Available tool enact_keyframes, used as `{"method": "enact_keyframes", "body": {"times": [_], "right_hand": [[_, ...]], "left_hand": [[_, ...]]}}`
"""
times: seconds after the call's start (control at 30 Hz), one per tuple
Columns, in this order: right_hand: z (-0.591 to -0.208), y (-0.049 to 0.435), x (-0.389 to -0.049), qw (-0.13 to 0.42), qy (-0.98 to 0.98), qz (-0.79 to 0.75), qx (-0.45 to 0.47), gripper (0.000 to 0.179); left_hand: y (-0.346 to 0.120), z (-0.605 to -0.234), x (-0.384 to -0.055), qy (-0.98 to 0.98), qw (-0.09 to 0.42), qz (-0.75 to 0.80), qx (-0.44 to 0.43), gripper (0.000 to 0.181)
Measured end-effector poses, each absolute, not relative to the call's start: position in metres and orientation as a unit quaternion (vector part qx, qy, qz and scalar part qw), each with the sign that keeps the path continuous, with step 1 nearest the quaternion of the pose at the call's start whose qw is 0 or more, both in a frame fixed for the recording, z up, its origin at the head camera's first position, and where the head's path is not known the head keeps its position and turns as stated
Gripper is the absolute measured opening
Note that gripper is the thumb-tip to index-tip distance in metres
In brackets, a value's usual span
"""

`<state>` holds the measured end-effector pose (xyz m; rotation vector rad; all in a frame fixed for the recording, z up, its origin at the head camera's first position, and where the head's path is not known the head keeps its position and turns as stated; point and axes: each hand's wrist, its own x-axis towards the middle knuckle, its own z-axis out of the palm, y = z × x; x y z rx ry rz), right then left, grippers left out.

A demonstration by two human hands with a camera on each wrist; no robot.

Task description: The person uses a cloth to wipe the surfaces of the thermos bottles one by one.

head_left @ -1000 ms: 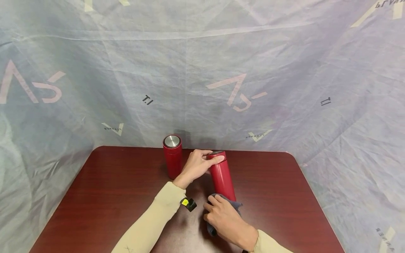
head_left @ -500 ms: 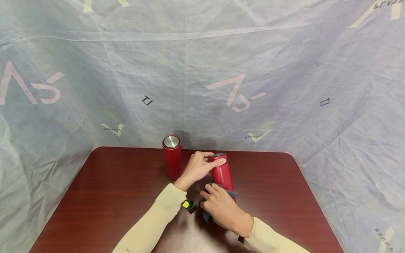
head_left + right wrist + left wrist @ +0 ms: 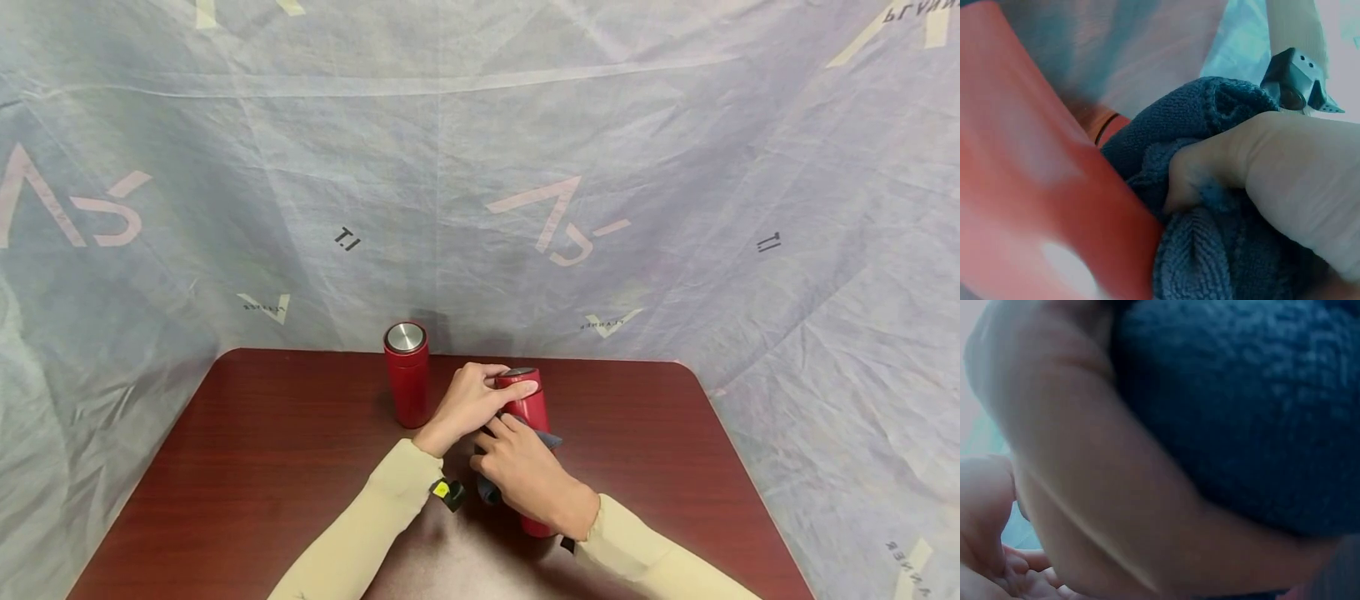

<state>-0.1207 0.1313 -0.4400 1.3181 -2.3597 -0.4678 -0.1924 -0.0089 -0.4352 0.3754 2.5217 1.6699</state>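
Note:
A red thermos bottle [image 3: 534, 408] leans over the table, its top tilted away. My left hand [image 3: 468, 398] grips it around the lid, thumb across the near side. My right hand [image 3: 531, 473] holds a bunched dark blue-grey cloth [image 3: 550, 438] against the bottle's body, just below the left hand. In the right wrist view the cloth [image 3: 1160, 125] presses along the red side of the bottle [image 3: 1054, 169], with the thumb dug into its folds. Cloth [image 3: 1241, 419] and the gripping hand fill most of the left wrist view. The bottle's middle is hidden behind the right hand.
A second red thermos bottle [image 3: 408, 387] with a silver lid stands upright left of the hands. The dark red wooden table [image 3: 285, 467] has rounded back corners. Grey printed fabric [image 3: 442, 167] hangs behind it and on both sides.
My right hand has slid the cloth up the bottle toward the lid, and the bottle's lower end now shows below that hand. The left hand keeps its hold, having sunk slightly.

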Motion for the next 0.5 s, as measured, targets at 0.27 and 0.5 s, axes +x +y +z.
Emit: {"method": "enact_keyframes", "body": {"times": [0.27, 0.5], "right_hand": [[-0.436, 0.134, -0.121, 0.218, -0.838, -0.136, 0.481, 0.024], [-0.438, 0.142, -0.114, 0.212, -0.844, -0.077, 0.487, 0.033]], "left_hand": [[-0.011, -0.435, -0.194, 0.819, 0.045, 0.557, 0.130, 0.055], [-0.014, -0.436, -0.194, 0.817, 0.053, 0.562, 0.117, 0.060]]}}
